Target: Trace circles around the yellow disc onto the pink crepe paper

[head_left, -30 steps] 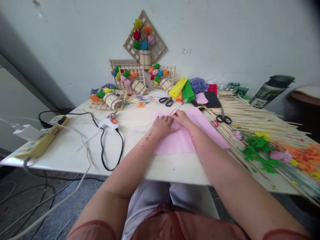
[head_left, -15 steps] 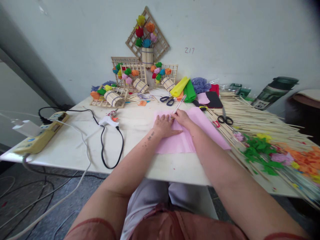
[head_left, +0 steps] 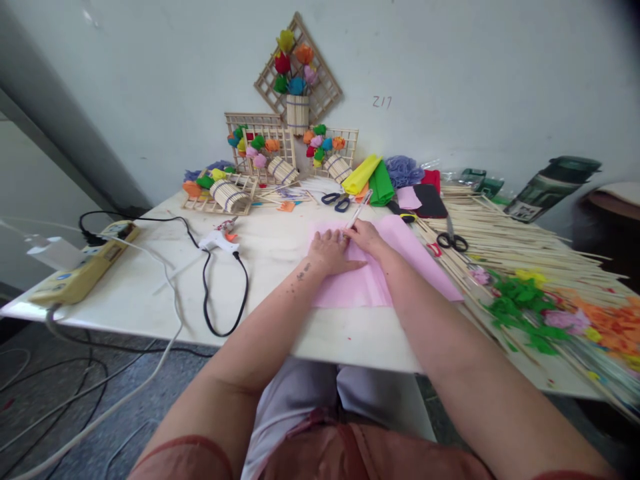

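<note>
On the far left, a yellow power strip [head_left: 85,265] lies on the white table [head_left: 150,300]. Next comes a white glue gun [head_left: 220,241] with a black cord, well apart from the hands.

The left hand [head_left: 327,253] rests flat on a sheet of pink crepe paper [head_left: 345,290]. Its fingers are spread a bit and its thumb sticks out to the right. It is not gripping anything. Past it, toward the wall, lie scissors with dark blue handles [head_left: 337,198].

The pink sheet is on the table right in front of the person, under both hands. It looks very light, soft and thin, so it may slide, wrinkle or rip if pulled hard. A flat palm is a good way to hold it still, and two edges pinched softly should be best for lifting.

The white pen [head_left: 361,205] leans up to the right. It looks light, stiff and smooth, and low down near the tip is a good place to hold it. The right hand [head_left: 364,237] has its fingers closed around it there. I cannot see the tip well.

Farther right, black-handled scissors [head_left: 452,237] lie by many thin wooden sticks [head_left: 510,230].
</note>
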`<state>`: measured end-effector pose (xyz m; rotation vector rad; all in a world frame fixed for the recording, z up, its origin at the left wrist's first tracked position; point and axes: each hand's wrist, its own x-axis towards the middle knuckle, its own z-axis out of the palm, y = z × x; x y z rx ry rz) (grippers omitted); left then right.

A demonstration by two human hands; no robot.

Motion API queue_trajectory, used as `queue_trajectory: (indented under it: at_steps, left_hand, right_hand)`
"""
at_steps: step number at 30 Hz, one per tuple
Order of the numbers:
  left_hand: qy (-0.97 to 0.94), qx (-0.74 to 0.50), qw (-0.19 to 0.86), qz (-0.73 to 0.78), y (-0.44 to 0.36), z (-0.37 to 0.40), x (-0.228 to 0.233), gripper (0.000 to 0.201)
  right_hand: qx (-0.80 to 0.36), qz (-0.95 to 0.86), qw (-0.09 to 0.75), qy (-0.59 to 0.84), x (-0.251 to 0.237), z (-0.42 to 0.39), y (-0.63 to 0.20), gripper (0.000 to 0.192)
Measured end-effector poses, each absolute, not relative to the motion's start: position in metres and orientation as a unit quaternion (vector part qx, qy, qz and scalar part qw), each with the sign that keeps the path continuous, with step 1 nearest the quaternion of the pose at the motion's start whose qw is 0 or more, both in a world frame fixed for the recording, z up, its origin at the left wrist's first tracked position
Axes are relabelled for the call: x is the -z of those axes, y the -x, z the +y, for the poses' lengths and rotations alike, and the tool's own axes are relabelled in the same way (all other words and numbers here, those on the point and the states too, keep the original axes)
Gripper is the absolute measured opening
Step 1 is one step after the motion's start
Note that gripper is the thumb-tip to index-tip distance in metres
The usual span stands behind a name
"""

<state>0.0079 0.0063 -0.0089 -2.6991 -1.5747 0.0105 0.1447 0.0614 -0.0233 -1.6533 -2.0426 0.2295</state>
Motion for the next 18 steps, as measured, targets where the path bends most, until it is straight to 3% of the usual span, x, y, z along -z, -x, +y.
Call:
queue_trajectory:
  at_steps: [18]
  left_hand:
    - [0.863,0.003,0.007,-0.504,-0.008,0.010,0.012,0.096]
  right_hand:
    - [-0.099,-0.734,0.317,0.592,0.034,0.068,-0.145,0.024]
